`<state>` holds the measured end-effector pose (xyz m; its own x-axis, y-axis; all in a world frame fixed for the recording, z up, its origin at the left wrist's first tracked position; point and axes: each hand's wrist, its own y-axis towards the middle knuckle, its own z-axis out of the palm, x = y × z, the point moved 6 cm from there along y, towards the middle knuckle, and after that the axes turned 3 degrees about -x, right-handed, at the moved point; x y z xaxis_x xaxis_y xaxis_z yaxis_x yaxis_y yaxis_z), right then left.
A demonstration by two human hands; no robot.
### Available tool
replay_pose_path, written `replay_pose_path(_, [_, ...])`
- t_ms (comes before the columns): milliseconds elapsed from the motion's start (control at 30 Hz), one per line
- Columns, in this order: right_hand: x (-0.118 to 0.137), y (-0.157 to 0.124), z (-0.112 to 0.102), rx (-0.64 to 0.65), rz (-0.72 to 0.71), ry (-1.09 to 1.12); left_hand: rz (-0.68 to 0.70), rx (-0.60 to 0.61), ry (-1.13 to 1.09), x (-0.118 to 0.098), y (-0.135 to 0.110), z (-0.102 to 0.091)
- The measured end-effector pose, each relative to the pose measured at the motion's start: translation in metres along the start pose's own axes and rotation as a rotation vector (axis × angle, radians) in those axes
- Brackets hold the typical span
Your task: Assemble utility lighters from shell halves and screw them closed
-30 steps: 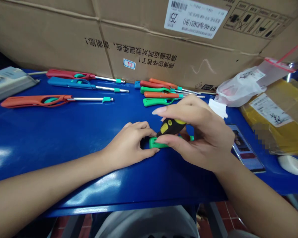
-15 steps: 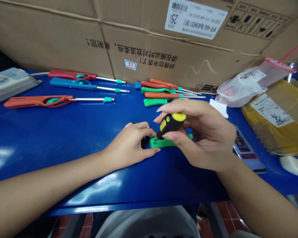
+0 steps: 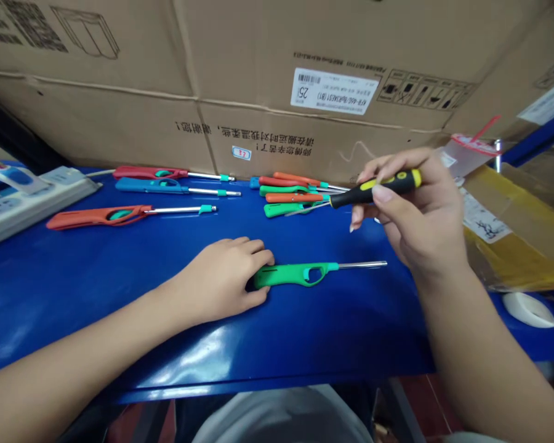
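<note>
A green long-necked lighter (image 3: 286, 275) lies flat on the blue table, its metal tube pointing right. My left hand (image 3: 226, 274) grips the rear end of its handle between thumb and fingers. Raised above the table to the right, my right hand (image 3: 425, 203) is closed around a black and yellow screwdriver (image 3: 357, 194). The screwdriver's thin shaft points left, apart from the green lighter and in front of a pile of orange, red and green lighters (image 3: 295, 197) as I see it.
Red (image 3: 150, 173), blue (image 3: 150, 186) and orange lighters (image 3: 96, 217) lie at the back left, near a white power strip (image 3: 41, 200). A large cardboard box (image 3: 249, 74) stands along the back. At the right are a yellow-taped parcel (image 3: 526, 227) and a white mouse (image 3: 529, 309).
My right hand has lifted the screwdriver off the green lighter and tilted it nearly level. My left hand has shifted left onto the handle's end. The view has tipped upward.
</note>
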<state>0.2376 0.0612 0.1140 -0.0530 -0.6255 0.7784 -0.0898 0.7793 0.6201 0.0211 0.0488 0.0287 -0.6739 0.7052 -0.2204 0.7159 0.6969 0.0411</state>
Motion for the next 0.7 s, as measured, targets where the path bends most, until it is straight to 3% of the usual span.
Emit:
replay_pose_path(67, [-0.01, -0.005, -0.009, 0.088, 0.097, -0.105, 0.019, 0.008, 0.066, -0.001, -0.002, -0.005])
replay_pose_path(167, [-0.044, -0.026, -0.013, 0.245, 0.325, -0.222, 0.029, -0.035, -0.018, -0.006, 0.0, 0.0])
replay_pose_path(267, [-0.069, -0.041, -0.011, 0.386, 0.301, -0.39, 0.064, -0.091, -0.136, -0.015, 0.006, 0.014])
replay_pose_path(400, [-0.079, -0.043, -0.01, 0.483, 0.209, -0.495, 0.109, -0.113, -0.177, -0.017, 0.01, 0.018])
replay_pose_path(567, [-0.081, -0.041, -0.02, 0.556, 0.189, -0.599, 0.206, -0.022, -0.406, 0.003, 0.003, -0.021])
replay_pose_path(700, [-0.085, -0.043, -0.025, 0.588, 0.182, -0.663, 0.108, -0.156, -0.388, 0.044, 0.009, -0.063])
